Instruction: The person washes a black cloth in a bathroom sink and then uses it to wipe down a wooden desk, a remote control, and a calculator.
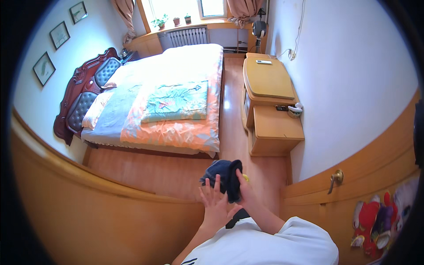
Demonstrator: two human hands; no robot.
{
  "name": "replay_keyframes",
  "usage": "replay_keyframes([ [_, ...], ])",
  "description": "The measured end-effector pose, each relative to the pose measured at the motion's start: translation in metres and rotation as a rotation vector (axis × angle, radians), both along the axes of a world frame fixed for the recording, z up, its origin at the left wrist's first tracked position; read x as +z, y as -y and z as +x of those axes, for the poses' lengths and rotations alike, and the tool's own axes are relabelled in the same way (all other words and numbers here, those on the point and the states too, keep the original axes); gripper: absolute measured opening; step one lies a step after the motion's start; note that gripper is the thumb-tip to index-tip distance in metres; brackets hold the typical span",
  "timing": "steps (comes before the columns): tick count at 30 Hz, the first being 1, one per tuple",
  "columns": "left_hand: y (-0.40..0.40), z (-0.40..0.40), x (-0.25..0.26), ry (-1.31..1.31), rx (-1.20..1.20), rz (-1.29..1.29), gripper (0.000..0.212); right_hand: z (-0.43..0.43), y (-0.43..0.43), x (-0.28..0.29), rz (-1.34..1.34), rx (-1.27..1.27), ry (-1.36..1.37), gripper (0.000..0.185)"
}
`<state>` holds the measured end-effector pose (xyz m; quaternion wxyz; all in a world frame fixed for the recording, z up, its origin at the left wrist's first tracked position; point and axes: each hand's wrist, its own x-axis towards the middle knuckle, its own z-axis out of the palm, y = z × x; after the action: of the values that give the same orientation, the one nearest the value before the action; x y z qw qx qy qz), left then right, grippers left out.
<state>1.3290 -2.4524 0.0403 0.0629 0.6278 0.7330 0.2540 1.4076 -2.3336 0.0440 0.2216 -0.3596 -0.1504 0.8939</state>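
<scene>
A bundle of dark blue cloth (220,172), with a darker rolled part on its right side, is held up in front of my body. My right hand (244,185) grips this bundle from the right, the thumb lying along its dark edge. Something small and yellow (245,178) shows beside that hand; what it is cannot be told. My left hand (213,203) has its fingers spread just below and left of the cloth, nearest its lower edge. Whether the fingertips touch the fabric is not clear.
Ahead stands a bed with a carved headboard (76,89) and a folded turquoise quilt (179,101). Wooden cabinets (276,124) line the right wall. A wooden door with a brass handle (337,178) is at the right, and a curved wooden surface (99,212) at the left.
</scene>
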Motion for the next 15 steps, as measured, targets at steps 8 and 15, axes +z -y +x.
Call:
replay_keyframes([
  [8,-0.179,-0.058,0.007,0.040,-0.054,0.132,0.073,-0.037,-0.191,-0.028,0.085,-0.150,-0.292,0.053],
  [15,-0.335,-0.097,0.024,0.049,-0.115,0.113,0.076,-0.070,-0.325,0.002,0.074,-0.135,-0.219,0.049],
])
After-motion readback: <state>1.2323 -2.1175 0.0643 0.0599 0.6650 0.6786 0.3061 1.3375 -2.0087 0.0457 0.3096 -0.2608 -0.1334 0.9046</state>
